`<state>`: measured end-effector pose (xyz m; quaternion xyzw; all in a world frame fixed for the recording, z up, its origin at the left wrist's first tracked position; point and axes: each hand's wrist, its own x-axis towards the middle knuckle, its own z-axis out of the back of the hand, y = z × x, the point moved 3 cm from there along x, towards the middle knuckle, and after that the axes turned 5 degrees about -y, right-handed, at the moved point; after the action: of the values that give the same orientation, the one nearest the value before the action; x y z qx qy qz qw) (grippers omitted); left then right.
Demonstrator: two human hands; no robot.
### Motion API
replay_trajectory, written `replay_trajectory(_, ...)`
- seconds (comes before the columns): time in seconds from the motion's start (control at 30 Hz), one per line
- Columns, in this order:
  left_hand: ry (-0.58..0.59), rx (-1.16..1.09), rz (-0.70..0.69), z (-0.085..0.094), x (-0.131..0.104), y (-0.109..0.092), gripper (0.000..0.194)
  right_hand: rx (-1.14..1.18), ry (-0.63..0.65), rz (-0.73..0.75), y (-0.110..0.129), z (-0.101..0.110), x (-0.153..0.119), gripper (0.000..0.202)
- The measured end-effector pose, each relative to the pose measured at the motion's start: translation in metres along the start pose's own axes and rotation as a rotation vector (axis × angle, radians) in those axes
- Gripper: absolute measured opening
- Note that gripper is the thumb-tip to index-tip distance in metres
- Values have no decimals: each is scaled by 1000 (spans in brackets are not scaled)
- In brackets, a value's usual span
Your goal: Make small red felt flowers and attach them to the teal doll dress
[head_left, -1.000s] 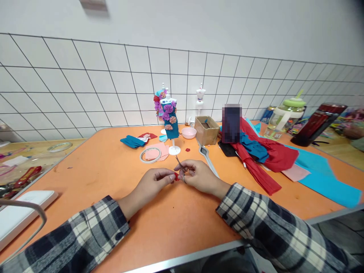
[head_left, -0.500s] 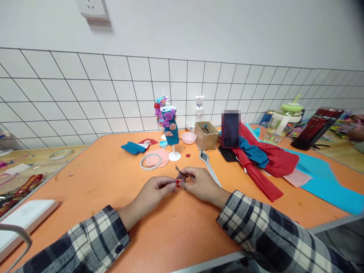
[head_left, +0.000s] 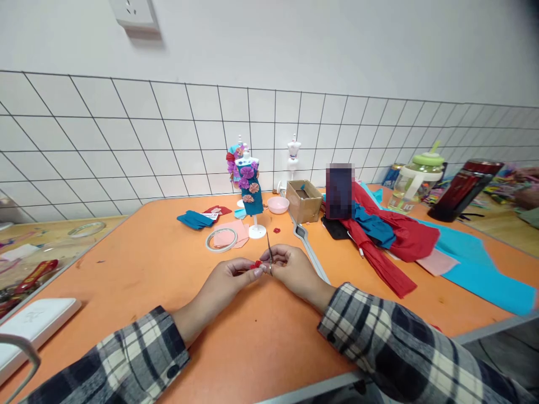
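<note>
Left hand (head_left: 238, 273): pinched on small red fabric-like piece (head_left: 257, 264), apparently to steady it.
Right hand (head_left: 289, 266): curled round slim metal scissors (head_left: 270, 250), blades pointing away, likely for safety.

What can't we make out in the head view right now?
Head view:
Red piece: full shape, hidden by left hand.
Scissors: handles, partly hidden by right hand.
Screen: display, pixelated.
Rear mannequin: partly behind front mannequin.
White slab: cut off by left edge.
</note>
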<state>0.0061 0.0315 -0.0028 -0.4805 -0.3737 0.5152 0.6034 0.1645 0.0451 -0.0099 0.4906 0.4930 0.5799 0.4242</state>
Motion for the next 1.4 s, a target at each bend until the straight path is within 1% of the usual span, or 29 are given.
replay_trajectory(0.17,0,-12,6,4,2,4,30,-27,5,4,0,1,0,19)
replay_trajectory(0.27,-40,-99,41,10,5,9,28,-99,-14,21,6,6,-1,21)
replay_trajectory(0.33,-64,-190,50,13,6,12,28,-141,24,28,11,9,-4,21)
replay_trajectory(0.37,-68,-231,45,14,7,14,27,-160,86,20,14,10,-6,21)
replay_trajectory(0.5,-50,-303,47,14,6,16,25,-290,480,-72,14,8,-15,26)
replay_trajectory(0.53,-48,-311,53,14,6,17,24,-331,538,-85,12,7,-17,29)
replay_trajectory(0.6,-46,-326,52,13,5,16,23,-392,594,-88,9,6,-18,34)
replay_trajectory(0.77,-21,-330,41,13,5,16,22,-393,640,-122,6,3,-19,38)
replay_trajectory(0.93,-26,-335,45,14,6,17,22,-390,632,-126,7,4,-19,39)
replay_trajectory(1.07,-42,-337,28,14,6,17,22,-307,643,-131,8,4,-19,39)
replay_trajectory(1.23,-58,-332,29,15,6,16,24,-295,608,-131,12,5,-20,37)
replay_trajectory(1.4,-52,-352,23,14,7,15,22,-262,663,-143,12,4,-21,42)
